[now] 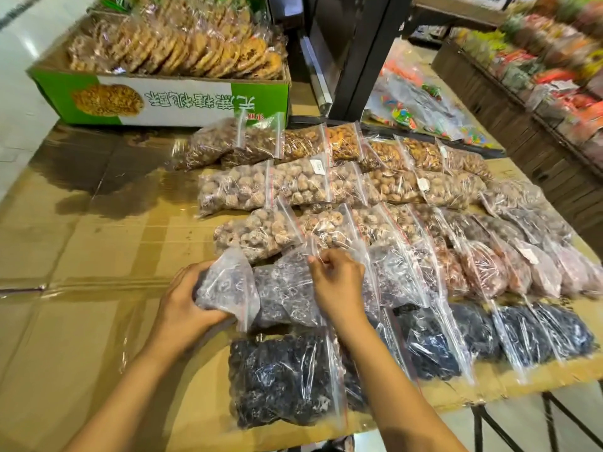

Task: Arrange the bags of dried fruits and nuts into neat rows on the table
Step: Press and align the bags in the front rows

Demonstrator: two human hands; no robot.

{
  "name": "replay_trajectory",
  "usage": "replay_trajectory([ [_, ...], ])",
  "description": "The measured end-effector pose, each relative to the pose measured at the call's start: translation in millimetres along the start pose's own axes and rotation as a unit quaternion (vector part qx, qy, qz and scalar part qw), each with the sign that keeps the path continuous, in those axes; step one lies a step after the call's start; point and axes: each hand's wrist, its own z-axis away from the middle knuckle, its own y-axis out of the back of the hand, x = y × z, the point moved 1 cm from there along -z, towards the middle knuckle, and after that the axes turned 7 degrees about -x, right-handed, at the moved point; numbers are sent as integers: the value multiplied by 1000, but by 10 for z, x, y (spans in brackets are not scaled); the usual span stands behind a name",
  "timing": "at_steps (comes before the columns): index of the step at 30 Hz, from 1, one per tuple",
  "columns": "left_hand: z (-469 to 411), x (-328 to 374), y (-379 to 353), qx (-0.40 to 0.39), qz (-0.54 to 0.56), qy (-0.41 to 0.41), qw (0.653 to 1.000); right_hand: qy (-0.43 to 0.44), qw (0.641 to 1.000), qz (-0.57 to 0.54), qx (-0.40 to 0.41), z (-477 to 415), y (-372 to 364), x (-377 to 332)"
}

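Pale glossy floor (19, 44), dark pillar (355, 50), packed goods shelves (538, 60) alongside.

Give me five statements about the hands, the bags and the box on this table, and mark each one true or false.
1. The left hand grips a bag of dark fruit at the left end of a row. True.
2. The right hand lies flat on bare cardboard. False: it pinches the top edge of a clear bag in the same row.
3. The green and white box stands at the far left of the table, filled with wrapped round cakes. True.
4. The row nearest the person holds pale, light brown fruit. False: the nearest bags hold very dark, almost black fruit.
5. Every bag stands upright. False: they lie tilted, overlapping one another.
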Motion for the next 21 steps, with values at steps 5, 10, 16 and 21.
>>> replay_trajectory([
  [5,-157,136,-130,-77,-103,-23,991,-6,985,142,-93,-93,111,-73],
  [10,-233,150,38,-192,-97,-24,976,-60,998,4,-4,-457,297,-168],
  [16,-1100,216,255,13,-136,-45,990,-120,993,16,-18,-1303,333,-184],
  [21,-2131,-26,460,-74,-291,3,954,-184,982,-26,-40,-1926,228,-193],
])
